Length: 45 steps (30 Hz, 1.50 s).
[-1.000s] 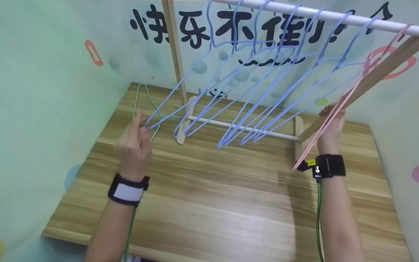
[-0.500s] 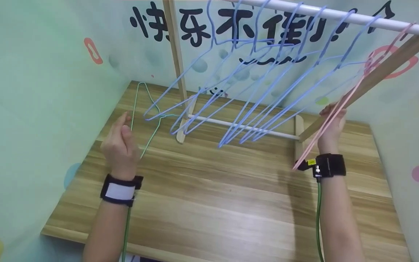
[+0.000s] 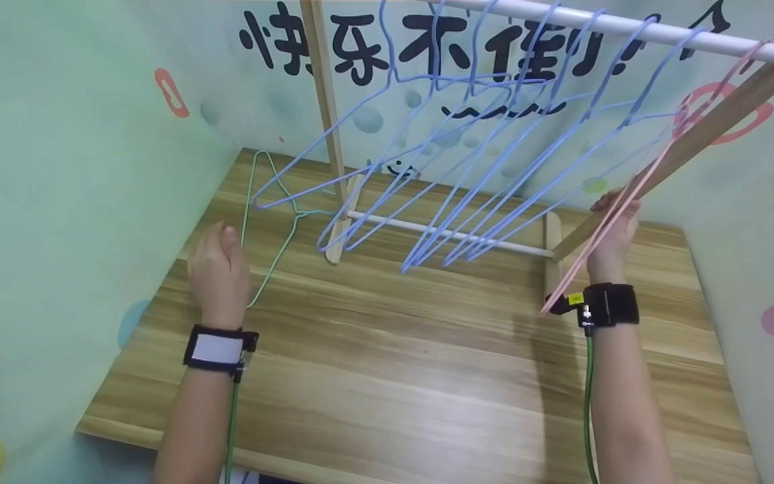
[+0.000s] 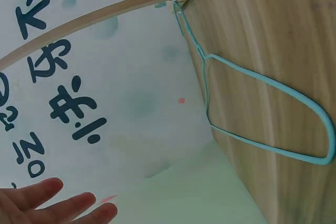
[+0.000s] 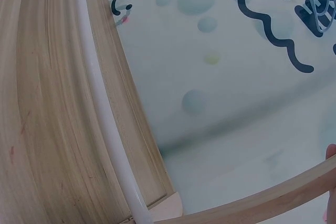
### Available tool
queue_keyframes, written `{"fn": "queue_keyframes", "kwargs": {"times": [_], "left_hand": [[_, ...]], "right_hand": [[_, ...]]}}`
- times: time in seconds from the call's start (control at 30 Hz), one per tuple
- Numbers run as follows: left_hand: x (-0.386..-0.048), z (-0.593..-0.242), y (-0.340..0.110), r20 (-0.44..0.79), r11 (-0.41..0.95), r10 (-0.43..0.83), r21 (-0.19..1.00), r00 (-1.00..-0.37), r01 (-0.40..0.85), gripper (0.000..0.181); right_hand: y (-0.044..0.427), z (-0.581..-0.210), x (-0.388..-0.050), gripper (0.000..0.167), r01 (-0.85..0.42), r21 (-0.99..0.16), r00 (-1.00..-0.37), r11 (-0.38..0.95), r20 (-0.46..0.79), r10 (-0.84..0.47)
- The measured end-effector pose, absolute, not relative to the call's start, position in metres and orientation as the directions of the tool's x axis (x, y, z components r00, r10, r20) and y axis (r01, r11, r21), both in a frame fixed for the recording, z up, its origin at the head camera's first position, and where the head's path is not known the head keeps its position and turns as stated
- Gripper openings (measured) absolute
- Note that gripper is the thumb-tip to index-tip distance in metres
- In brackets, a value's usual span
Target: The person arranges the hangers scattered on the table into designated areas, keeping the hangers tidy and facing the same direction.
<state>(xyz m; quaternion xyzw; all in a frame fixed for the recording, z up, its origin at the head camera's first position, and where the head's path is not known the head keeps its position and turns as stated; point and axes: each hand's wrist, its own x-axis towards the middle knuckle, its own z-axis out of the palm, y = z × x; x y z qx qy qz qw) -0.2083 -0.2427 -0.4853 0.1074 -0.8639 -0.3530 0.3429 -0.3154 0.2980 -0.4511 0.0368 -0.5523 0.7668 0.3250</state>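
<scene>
In the head view my left hand (image 3: 218, 275) hovers over the left of the table, beside a green clothes hanger (image 3: 286, 246) that lies there. Nothing shows in its grip, and in the left wrist view its fingers (image 4: 68, 208) are loosely extended. Several blue clothes hangers (image 3: 392, 64) hang from the rack's top bar (image 3: 635, 30). A pink clothes hanger (image 3: 583, 261) is at the bar's right end, crossing in front of my right wrist. My right hand (image 3: 610, 245) grips the rack's right wooden post (image 3: 703, 121); the pink wires and post partly hide its fingers.
The rack's left post (image 3: 326, 101) and white lower bar (image 3: 451, 235) stand at the back of the wooden table (image 3: 387, 376). Printed walls (image 3: 78, 202) enclose the back and sides. Green cables (image 3: 588, 403) run from both wrist straps.
My left hand has left the corner of the leftmost blue hanger and moved left and slightly down. That hanger's corner has swung up and left. My right hand keeps its grip on the post.
</scene>
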Motion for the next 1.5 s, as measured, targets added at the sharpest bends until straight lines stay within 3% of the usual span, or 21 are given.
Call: {"fn": "queue_keyframes", "kwargs": {"times": [0.13,0.23,0.43,0.57,0.93,1.5], "left_hand": [[-0.213,-0.496,-0.249,0.334,0.746,-0.411,0.658,-0.848,-0.102,0.058],[-0.214,-0.505,-0.253,0.211,0.773,-0.380,0.607,-0.900,-0.184,0.076],[-0.212,-0.525,-0.261,0.034,0.825,-0.323,0.501,-0.946,-0.263,0.116],[-0.211,-0.535,-0.265,-0.043,0.835,-0.306,0.468,-0.951,-0.290,0.126],[-0.216,-0.541,-0.268,-0.170,0.829,-0.268,0.461,-0.948,-0.317,0.118],[-0.218,-0.538,-0.267,-0.087,0.858,-0.291,0.417,-0.953,-0.300,0.083]], "right_hand": [[0.298,-0.451,-0.315,0.044,-0.530,-0.830,-0.786,-0.174,0.404,0.467],[0.297,-0.450,-0.314,0.044,-0.523,-0.832,-0.789,-0.183,0.392,0.473],[0.297,-0.449,-0.314,0.044,-0.516,-0.832,-0.796,-0.204,0.378,0.472],[0.297,-0.450,-0.313,0.044,-0.519,-0.828,-0.802,-0.213,0.386,0.456],[0.299,-0.449,-0.312,0.043,-0.509,-0.840,-0.804,-0.191,0.384,0.453],[0.298,-0.447,-0.312,0.043,-0.459,-0.871,-0.826,-0.178,0.344,0.446]]}}
